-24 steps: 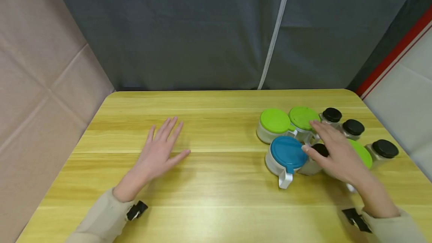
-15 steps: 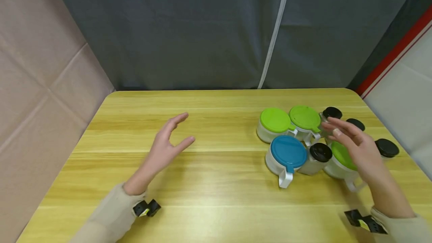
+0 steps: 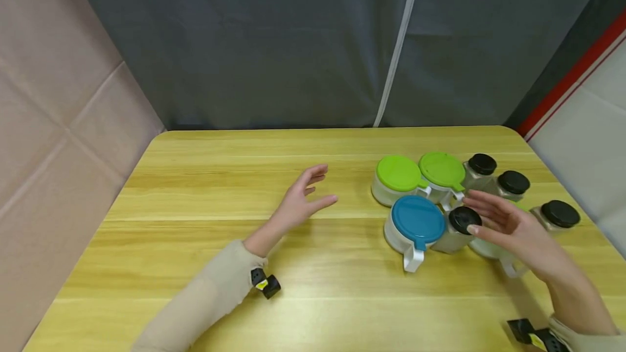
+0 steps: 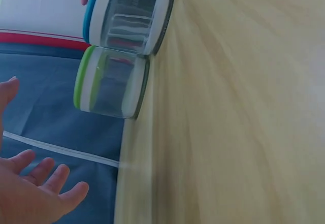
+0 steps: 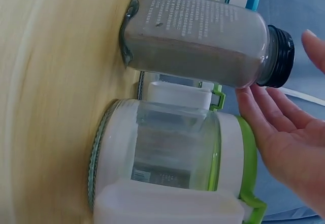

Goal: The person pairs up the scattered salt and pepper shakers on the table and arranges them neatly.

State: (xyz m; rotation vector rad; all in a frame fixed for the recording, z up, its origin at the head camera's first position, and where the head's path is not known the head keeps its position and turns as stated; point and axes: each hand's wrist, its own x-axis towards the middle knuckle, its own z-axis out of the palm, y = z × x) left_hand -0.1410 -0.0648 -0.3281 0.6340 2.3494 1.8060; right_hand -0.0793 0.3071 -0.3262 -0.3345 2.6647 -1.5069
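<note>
My left hand [image 3: 300, 200] is over the middle of the table, its thumb apart from its bent fingers and nothing between them. At the right, my right hand [image 3: 518, 227] reaches over a black-capped square jar [image 5: 198, 38] filled with something brownish-grey. In the right wrist view its fingers lie right at the jar's shoulder, while the thumb stands apart from the cap on the other side. Left of this jar is a glass jar with a blue lid [image 3: 418, 220] and white handle. A green-lidded jar [image 5: 177, 148] stands close on the other side, mostly hidden by my hand in the head view.
Behind are two more green-lidded jars, one at left [image 3: 397, 175] and one at right [image 3: 442, 170]. Several black-capped jars [image 3: 513, 182] stand toward the table's right edge. A dark curtain [image 3: 269, 42] hangs past the far edge of the wooden table [image 3: 220, 167].
My left hand has moved right across the table and turned onto its side. My right hand has drawn back from the rear green lid, then lowered toward the black-capped jar. The jars keep their places.
</note>
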